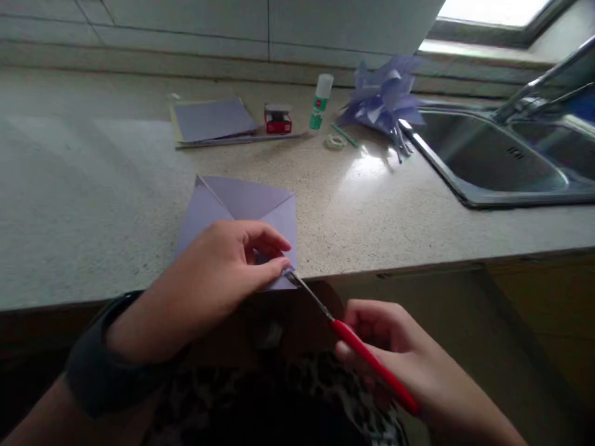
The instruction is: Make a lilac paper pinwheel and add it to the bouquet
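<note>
A light purple sheet of paper (251, 192) with diagonal crease lines lies at the counter's front edge. Across its lower part rests my left hand (232, 257), thumb and forefinger gripping the paper near its right edge. My right hand (390, 347) is closed around the red handle of a pair of scissors (367, 356), held out in front of the counter. The scissor blades point up and left, their tips at the paper's lower right corner, right beside my left thumb. How far the blades are apart is hard to see.
Along the back of the counter (93, 204) are a stack of purple and cream paper (209, 119), a small red box (277, 119), a glue stick (321, 102), a ring of pale bands (335, 142) and a purple paper flower (385, 96). A steel sink (493, 148) is at right.
</note>
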A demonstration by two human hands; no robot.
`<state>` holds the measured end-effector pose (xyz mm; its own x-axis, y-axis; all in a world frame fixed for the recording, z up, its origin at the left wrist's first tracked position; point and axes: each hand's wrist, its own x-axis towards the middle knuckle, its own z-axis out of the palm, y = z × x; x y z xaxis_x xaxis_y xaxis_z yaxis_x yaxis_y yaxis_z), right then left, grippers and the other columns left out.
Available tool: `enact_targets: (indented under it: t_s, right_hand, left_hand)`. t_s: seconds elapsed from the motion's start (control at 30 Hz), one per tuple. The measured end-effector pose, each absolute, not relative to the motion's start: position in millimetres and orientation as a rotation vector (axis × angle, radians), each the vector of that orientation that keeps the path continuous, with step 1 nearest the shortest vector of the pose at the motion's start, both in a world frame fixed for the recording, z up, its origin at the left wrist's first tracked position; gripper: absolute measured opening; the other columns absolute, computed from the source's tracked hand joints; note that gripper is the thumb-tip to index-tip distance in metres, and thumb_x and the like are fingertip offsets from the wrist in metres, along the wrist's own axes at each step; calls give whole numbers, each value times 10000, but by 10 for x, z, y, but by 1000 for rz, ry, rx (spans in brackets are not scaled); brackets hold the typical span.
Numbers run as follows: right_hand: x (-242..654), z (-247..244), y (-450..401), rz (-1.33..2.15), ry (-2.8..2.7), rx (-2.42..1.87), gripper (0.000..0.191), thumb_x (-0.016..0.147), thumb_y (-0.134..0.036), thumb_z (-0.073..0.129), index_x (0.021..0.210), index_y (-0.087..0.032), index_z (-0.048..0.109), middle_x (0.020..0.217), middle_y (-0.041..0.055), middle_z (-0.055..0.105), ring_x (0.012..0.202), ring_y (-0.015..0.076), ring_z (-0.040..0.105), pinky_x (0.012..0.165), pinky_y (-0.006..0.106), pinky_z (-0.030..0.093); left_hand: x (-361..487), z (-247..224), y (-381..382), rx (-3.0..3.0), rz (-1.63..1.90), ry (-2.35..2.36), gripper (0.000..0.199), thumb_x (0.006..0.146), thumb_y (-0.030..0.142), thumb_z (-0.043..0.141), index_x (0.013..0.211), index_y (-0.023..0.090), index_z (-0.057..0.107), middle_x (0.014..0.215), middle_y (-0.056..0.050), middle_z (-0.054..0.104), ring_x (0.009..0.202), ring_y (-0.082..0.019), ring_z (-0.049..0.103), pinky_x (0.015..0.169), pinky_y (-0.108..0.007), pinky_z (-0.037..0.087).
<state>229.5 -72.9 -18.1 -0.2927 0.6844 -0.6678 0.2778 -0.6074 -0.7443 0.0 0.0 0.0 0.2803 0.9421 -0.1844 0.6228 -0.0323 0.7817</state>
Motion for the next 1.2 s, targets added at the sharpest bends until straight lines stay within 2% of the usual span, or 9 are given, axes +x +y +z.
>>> enact_targets:
  t_s: [0.63,0.97,1.2]
  right_hand:
    - [2289,-325,-856,2037,-1075,-1582,461,786,-552,769,739,-192,485,594,-77,468,468,36,392,391,122,326]
    - [2272,-338,-869,2039,-1047,-1571,450,761,-521,800,734,-190,497,598,-76,479,460,34,399,389,120,334]
    - [2268,-337,-862,2039,-1055,-1558,453,766,-523,796,714,-194,489,586,-75,466,453,38,394,381,125,325]
  left_hand:
    - [-32,-2,-4,1742,500,1387,209,825,401,738,970,254,768,810,22,761,630,-128,653,560,-224,478]
    - [-41,2,-18,1759,495,1380,188,833,389,734,967,261,764,788,33,748,627,-114,632,537,-203,454]
    - [-42,5,-29,1761,484,1372,164,835,378,732,944,258,761,679,47,700,547,-96,567,488,-191,411]
